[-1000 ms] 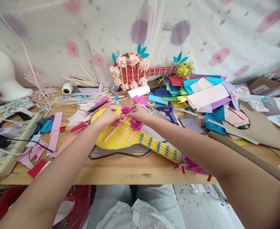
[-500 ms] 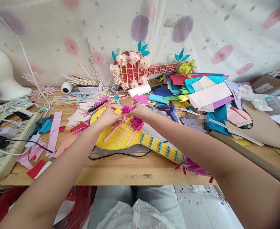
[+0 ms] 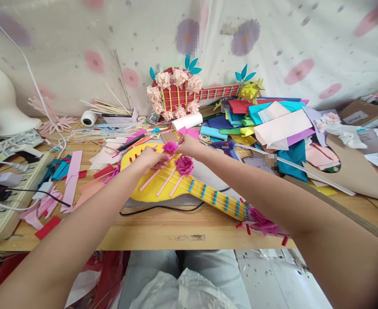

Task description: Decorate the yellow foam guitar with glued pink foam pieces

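1. Paper flower (image 3: 170, 147), magenta, sits at the top rim of the yellow paper guitar (image 3: 150, 189), which lies flat on the tabletop (image 3: 163, 229) near its front edge, neck pointing toward the right.
2. The left hand (image 3: 150, 158) rests on the guitar body just left of that flower, fingers curled down; it seems to pinch the flower's lower edge, though the grip is too small to tell for sure.
3. The right hand (image 3: 189, 146) comes in from the right with fingers closed on the flower's far side, touching it.
4. A second magenta flower (image 3: 185, 165) sits just beside the first, where the body meets the neck.
5. Pink strips (image 3: 158, 177) lie slanted across the white strings on the body.
6. A blue glue gun (image 3: 226, 147) lies just behind the right forearm.
7. Stacked coloured sheets (image 3: 272, 124) fill the back right of the tabletop.
8. A red guitar model (image 3: 179, 94) with pale flowers leans against the back edge.
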### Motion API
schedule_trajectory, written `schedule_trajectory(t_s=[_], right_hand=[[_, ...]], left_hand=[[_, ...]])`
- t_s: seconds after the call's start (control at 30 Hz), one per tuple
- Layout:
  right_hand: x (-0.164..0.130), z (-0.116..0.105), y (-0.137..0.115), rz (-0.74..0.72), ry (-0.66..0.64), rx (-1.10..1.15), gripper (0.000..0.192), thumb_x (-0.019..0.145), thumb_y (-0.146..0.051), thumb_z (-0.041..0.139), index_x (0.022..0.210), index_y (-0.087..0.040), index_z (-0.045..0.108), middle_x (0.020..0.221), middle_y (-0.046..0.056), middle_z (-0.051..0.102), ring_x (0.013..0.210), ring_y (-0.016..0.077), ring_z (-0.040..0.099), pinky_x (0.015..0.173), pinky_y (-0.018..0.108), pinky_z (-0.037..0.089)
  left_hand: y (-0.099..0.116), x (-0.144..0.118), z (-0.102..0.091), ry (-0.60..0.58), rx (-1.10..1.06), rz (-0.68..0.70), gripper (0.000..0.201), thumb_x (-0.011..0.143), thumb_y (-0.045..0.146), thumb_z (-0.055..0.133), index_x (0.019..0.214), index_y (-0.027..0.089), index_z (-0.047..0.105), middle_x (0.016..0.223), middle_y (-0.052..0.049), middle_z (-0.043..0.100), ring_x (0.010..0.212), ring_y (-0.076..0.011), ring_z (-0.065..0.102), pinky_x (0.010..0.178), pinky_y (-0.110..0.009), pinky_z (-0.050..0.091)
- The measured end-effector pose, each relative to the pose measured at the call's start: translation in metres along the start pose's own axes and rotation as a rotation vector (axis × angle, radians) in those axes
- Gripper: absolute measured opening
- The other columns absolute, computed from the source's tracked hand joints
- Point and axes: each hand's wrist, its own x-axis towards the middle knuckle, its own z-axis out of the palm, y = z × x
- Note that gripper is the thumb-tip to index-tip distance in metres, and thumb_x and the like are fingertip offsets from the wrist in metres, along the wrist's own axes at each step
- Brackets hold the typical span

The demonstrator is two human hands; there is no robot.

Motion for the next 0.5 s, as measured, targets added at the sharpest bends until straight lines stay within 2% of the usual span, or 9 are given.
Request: schedule_trajectory(t_s=[0.1,0.2,0.27,0.33,0.4,0.47,0.5], right_hand=[[-0.003,-0.009,0.006,-0.150,0.097,-0.264,0.029,0.066,-0.019,0.061,0.093,-0.017,0.050,0.083,0.005,0.059,0.071,0.0179,0.053,0.060,0.028,0.039],[-0.010,-0.011,0.016,-0.468,0.161,-0.432,0.030,0.070,-0.017,0.056,0.099,-0.016,0.049,0.102,0.010,0.056,0.088,0.0217,0.052,0.068,0.030,0.039],[-0.015,-0.008,0.020,-0.662,0.154,-0.525,0.027,0.072,-0.017,0.054,0.099,-0.015,0.051,0.107,0.012,0.054,0.095,0.0234,0.049,0.073,0.031,0.038],[-0.018,-0.003,0.022,-0.783,0.134,-0.604,0.025,0.074,-0.017,0.053,0.099,-0.015,0.053,0.107,0.013,0.053,0.097,0.0245,0.047,0.077,0.033,0.036],[-0.019,0.004,0.022,-0.842,0.133,-0.671,0.023,0.076,-0.018,0.053,0.099,-0.015,0.055,0.105,0.013,0.054,0.096,0.0253,0.046,0.079,0.034,0.034],[-0.019,0.009,0.020,-0.866,0.139,-0.720,0.022,0.077,-0.020,0.053,0.099,-0.015,0.058,0.102,0.012,0.055,0.094,0.0257,0.046,0.078,0.035,0.033],[-0.018,0.011,0.019,-0.867,0.142,-0.739,0.022,0.078,-0.021,0.053,0.098,-0.015,0.059,0.101,0.012,0.055,0.093,0.0259,0.046,0.077,0.035,0.032]], left_hand=[[0.005,0.004,0.000,0.000,0.147,0.025,0.068,0.068,0.011,0.068,0.126,0.009,0.032,0.053,-0.001,0.061,0.043,-0.0144,0.056,0.043,-0.022,0.044],[0.008,0.007,0.004,0.070,0.258,0.071,0.071,0.067,0.011,0.067,0.127,0.007,0.030,0.050,0.000,0.059,0.038,-0.0144,0.052,0.039,-0.023,0.040],[0.008,0.009,0.005,0.061,0.273,0.056,0.067,0.065,0.011,0.068,0.124,0.009,0.036,0.049,0.000,0.058,0.036,-0.0134,0.049,0.037,-0.022,0.036],[0.006,0.011,0.005,0.029,0.275,0.038,0.052,0.064,0.011,0.067,0.112,0.012,0.048,0.048,0.000,0.057,0.036,-0.0124,0.048,0.036,-0.021,0.033],[0.005,0.013,0.003,-0.004,0.278,0.047,0.026,0.065,0.012,0.065,0.090,0.014,0.058,0.044,0.000,0.053,0.035,-0.0114,0.047,0.036,-0.020,0.033],[0.005,0.014,0.001,-0.024,0.280,0.069,0.007,0.067,0.012,0.061,0.072,0.015,0.057,0.040,0.000,0.049,0.035,-0.0107,0.045,0.036,-0.020,0.034],[0.005,0.014,0.000,-0.021,0.280,0.075,0.005,0.067,0.012,0.059,0.068,0.015,0.056,0.040,0.000,0.048,0.036,-0.0105,0.045,0.036,-0.020,0.034]])
